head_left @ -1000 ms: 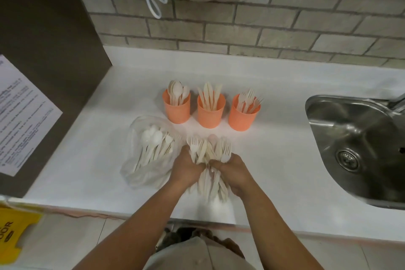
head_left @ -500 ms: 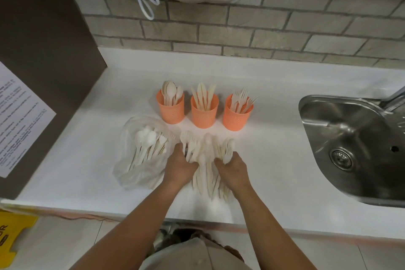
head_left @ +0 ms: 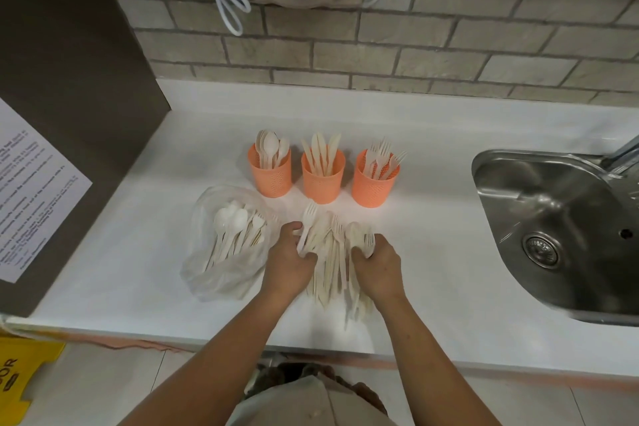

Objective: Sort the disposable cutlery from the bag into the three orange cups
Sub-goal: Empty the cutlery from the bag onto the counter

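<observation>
While hands (head_left: 288,263) (head_left: 378,266) grip, cutlery (head_left: 332,261) lies (heaped)

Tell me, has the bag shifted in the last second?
No. The bag lies in the same spot, just front-left of the left cup; only the view has shifted.

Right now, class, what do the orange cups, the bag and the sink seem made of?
The orange cups: probably matte plastic, with a perforated, mesh-like wall. The bag: thin clear plastic film, crinkled, cutlery showing through. The sink: likely stainless steel, brushed with bright reflections.
</observation>
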A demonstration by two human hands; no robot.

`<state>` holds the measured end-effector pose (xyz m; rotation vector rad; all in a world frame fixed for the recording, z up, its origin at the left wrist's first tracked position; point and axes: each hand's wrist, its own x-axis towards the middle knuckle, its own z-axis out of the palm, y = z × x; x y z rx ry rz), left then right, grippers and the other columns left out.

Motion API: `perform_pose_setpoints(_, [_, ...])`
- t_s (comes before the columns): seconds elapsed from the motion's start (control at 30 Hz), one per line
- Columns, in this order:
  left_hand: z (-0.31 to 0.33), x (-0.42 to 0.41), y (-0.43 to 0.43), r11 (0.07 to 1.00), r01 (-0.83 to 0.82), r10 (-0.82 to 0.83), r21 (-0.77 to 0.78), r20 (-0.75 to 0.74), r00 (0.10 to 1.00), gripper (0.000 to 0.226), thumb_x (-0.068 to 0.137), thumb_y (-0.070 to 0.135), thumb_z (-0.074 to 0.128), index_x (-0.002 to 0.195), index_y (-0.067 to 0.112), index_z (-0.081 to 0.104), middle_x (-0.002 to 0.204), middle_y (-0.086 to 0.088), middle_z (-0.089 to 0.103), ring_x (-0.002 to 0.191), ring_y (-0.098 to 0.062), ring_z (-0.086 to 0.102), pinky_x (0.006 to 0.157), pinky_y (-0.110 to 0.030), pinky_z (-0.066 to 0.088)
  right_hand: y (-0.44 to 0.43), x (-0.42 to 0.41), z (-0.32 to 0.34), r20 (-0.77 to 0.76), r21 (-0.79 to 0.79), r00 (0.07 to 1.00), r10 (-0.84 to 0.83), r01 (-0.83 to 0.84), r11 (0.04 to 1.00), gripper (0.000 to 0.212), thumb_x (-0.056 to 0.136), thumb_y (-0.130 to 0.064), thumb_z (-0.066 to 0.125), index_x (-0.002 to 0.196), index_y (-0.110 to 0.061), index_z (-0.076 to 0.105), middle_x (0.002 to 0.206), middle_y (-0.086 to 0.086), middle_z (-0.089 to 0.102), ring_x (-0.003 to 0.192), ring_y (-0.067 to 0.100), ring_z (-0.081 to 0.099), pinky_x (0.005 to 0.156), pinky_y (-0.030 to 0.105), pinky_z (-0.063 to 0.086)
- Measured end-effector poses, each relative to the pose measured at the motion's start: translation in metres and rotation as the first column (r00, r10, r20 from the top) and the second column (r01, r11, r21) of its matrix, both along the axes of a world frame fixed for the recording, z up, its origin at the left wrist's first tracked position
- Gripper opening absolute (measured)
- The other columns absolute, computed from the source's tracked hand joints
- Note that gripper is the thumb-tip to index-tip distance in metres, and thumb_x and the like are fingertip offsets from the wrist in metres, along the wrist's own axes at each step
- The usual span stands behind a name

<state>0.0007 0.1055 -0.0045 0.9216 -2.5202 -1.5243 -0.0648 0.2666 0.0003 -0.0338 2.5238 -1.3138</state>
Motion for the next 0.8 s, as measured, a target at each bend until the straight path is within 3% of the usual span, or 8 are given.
perform_pose_setpoints(0.1, [0.001, 0.001, -0.001, 0.999, -0.042, 0.042, -0.021, 0.002, 0.999, 0.055, 0.097, 0.009, 0.062, 0.148, 0.019, 0.044, 0.136, -0.004, 0.063, 0.104, -0.012, 0.059, 0.074, -0.015, 0.043, 0.003, 0.0, 0.0, -0.03, 0.052, 1.0, 0.008, -0.007, 0.999, 0.011, 0.101, -0.012, 0.053, 0.11, -0.009, 0.057, 0.09, -0.006, 0.059, 0.074, 0.008, 0.058, 0.055, 0.004, 0.037])
perform_pose_setpoints(0.2, [0.001, 0.003, 0.001, 0.999, -0.015, 0.016, -0.049, 0.026, 1.0, 0.047, 0.102, 0.01, 0.05, 0.149, 0.016, 0.048, 0.143, -0.005, 0.061, 0.11, -0.014, 0.06, 0.08, -0.016, 0.042, 0.001, 0.002, 0.002, -0.031, 0.085, 0.997, 0.066, -0.063, 0.994, 0.022, 0.103, -0.012, 0.051, 0.123, -0.005, 0.058, 0.105, 0.001, 0.064, 0.098, 0.025, 0.067, 0.071, 0.014, 0.045])
perform_pose_setpoints(0.33, [0.001, 0.003, 0.004, 0.994, 0.02, -0.017, -0.107, 0.025, 1.0, 0.045, 0.103, 0.008, 0.046, 0.147, 0.013, 0.052, 0.141, -0.005, 0.063, 0.115, -0.016, 0.061, 0.091, -0.02, 0.04, -0.003, -0.007, 0.004, -0.055, 0.083, 0.995, 0.08, -0.075, 0.994, 0.028, 0.101, -0.015, 0.055, 0.125, -0.004, 0.06, 0.113, 0.009, 0.069, 0.105, 0.03, 0.067, 0.077, 0.02, 0.046])
perform_pose_setpoints(0.4, [0.001, 0.003, 0.002, 0.994, -0.003, 0.006, -0.11, 0.02, 1.0, 0.045, 0.1, 0.008, 0.054, 0.146, 0.012, 0.053, 0.142, -0.006, 0.06, 0.123, -0.021, 0.06, 0.096, -0.021, 0.04, -0.001, -0.015, 0.002, 0.002, 0.13, 0.993, 0.122, -0.121, 0.984, 0.046, 0.096, -0.022, 0.061, 0.139, -0.008, 0.054, 0.117, 0.014, 0.067, 0.112, 0.032, 0.065, 0.092, 0.03, 0.05])
perform_pose_setpoints(0.47, [-0.001, 0.006, -0.003, 0.991, -0.009, 0.011, -0.136, 0.012, 1.0, 0.047, 0.095, 0.009, 0.063, 0.141, 0.015, 0.055, 0.136, -0.006, 0.057, 0.114, -0.022, 0.063, 0.093, -0.024, 0.045, 0.003, -0.018, 0.001, 0.052, 0.164, 0.989, 0.137, -0.144, 0.976, 0.065, 0.093, -0.023, 0.064, 0.153, -0.012, 0.042, 0.119, 0.016, 0.066, 0.115, 0.03, 0.063, 0.105, 0.036, 0.049])
perform_pose_setpoints(0.63, [-0.006, 0.013, -0.005, 0.925, 0.146, -0.103, -0.352, 0.137, 0.985, 0.042, 0.094, 0.018, 0.068, 0.134, 0.023, 0.056, 0.123, -0.001, 0.058, 0.1, -0.018, 0.063, 0.086, -0.027, 0.053, 0.01, -0.01, 0.0, -0.026, 0.063, 0.998, 0.055, -0.053, 0.997, 0.055, 0.091, 0.003, 0.052, 0.143, -0.015, 0.059, 0.098, 0.0, 0.068, 0.09, 0.015, 0.061, 0.091, 0.017, 0.042])
perform_pose_setpoints(0.7, [-0.006, 0.014, -0.003, 0.904, 0.171, -0.121, -0.393, 0.148, 0.982, 0.038, 0.097, 0.018, 0.063, 0.134, 0.025, 0.056, 0.125, -0.001, 0.058, 0.095, -0.016, 0.063, 0.082, -0.025, 0.053, 0.011, -0.007, -0.004, -0.068, 0.053, 0.997, 0.026, -0.022, 0.998, 0.051, 0.09, 0.004, 0.052, 0.135, -0.015, 0.065, 0.093, 0.002, 0.068, 0.085, 0.016, 0.063, 0.087, 0.019, 0.046])
perform_pose_setpoints(0.8, [-0.006, 0.016, -0.001, 0.877, 0.15, -0.108, -0.457, 0.118, 0.987, 0.036, 0.101, 0.024, 0.059, 0.137, 0.025, 0.054, 0.131, -0.004, 0.055, 0.097, -0.019, 0.064, 0.08, -0.029, 0.055, 0.016, -0.007, -0.006, -0.132, 0.022, 0.99, -0.04, 0.044, 0.999, 0.044, 0.091, 0.001, 0.055, 0.129, -0.017, 0.067, 0.106, 0.007, 0.063, 0.093, 0.022, 0.066, 0.09, 0.024, 0.048])
